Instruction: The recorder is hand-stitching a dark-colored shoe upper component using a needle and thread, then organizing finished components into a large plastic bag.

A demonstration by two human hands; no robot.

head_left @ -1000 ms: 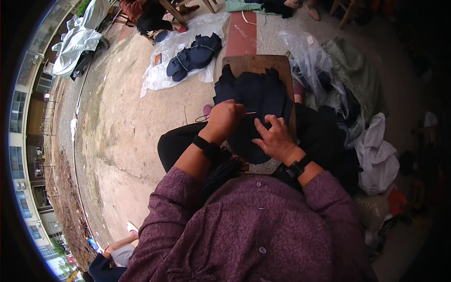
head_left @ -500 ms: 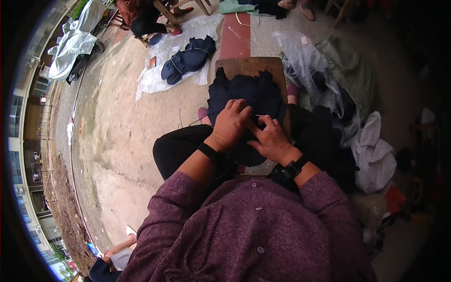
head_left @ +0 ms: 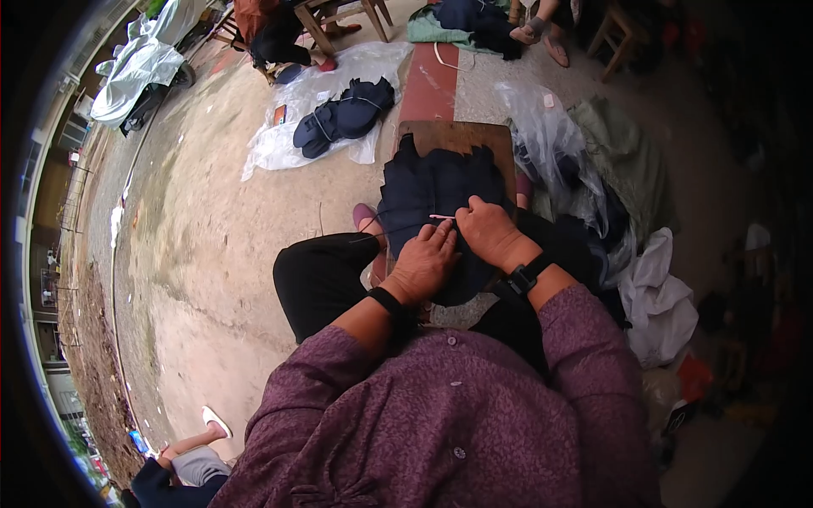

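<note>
A bundle of dark navy cloth pieces [head_left: 436, 182] with jagged upper corners lies before me on a brown wooden stool [head_left: 449, 134]. A thin cord runs over it. My left hand [head_left: 423, 264] rests on the near part of the cloth, fingers stretched forward and lying flat. My right hand [head_left: 489, 233] is closed on a slim pink stick-like tool [head_left: 442, 217], which points left across the bundle just beyond my left fingertips. The tool's tip is too small to make out, and my right fingers hide its other end.
Beyond the stool, a tied navy bundle [head_left: 347, 117] lies on a clear plastic sheet [head_left: 271, 152]. To the right are crumpled plastic [head_left: 546, 127], a green sack [head_left: 618, 144] and a white bag [head_left: 665, 296]. Other people sit at the far side and lower left.
My left hand has drawn back toward me and flattened on the cloth. My right hand has moved up and forward, and the pink tool now shows more clearly. The view has shifted slightly.
</note>
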